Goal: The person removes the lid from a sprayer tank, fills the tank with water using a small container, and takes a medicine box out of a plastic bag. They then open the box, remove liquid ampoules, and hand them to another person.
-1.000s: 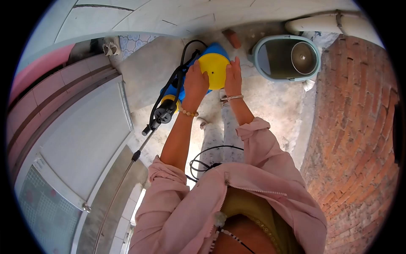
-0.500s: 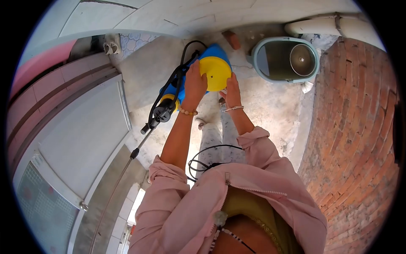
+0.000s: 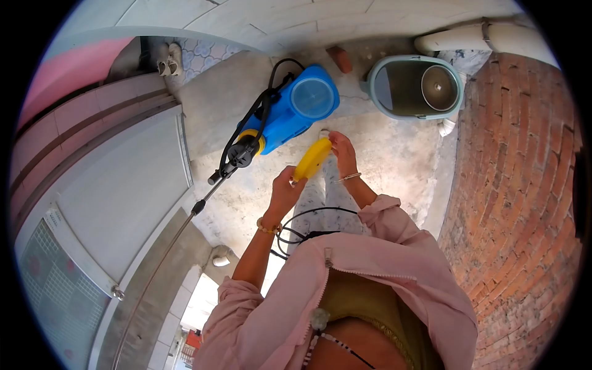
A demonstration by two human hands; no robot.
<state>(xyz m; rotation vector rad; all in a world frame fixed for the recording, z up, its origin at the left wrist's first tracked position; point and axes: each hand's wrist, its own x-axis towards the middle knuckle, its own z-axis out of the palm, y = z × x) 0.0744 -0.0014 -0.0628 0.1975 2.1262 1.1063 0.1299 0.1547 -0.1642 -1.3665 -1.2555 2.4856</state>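
Observation:
Between my two hands a round yellow lid [image 3: 312, 158] is tilted nearly edge-on. My left hand [image 3: 286, 190] grips its lower left edge, and my right hand [image 3: 343, 151] pinches its upper right edge. Beyond them on the floor stands a blue sprayer tank [image 3: 290, 111], its round top opening [image 3: 312, 97] uncovered with a strainer-like insert in it. A black hose and a black-and-yellow fitting [image 3: 244, 150] are at the tank's left end, with a long metal wand [image 3: 166, 259] running down to the lower left.
A light blue tub [image 3: 369, 86] holds dark water and a round metal bowl [image 3: 439, 87]. Near it lies a brick piece [image 3: 339, 59]. A brick wall [image 3: 518, 216] rises on the right, a white door panel [image 3: 123, 191] on the left. Shoes [image 3: 169, 60] sit at the upper left.
The yellow lid has come off the tank's opening, moved toward my body and tipped on edge. Both hands moved back with it, still holding it, and the round opening now shows.

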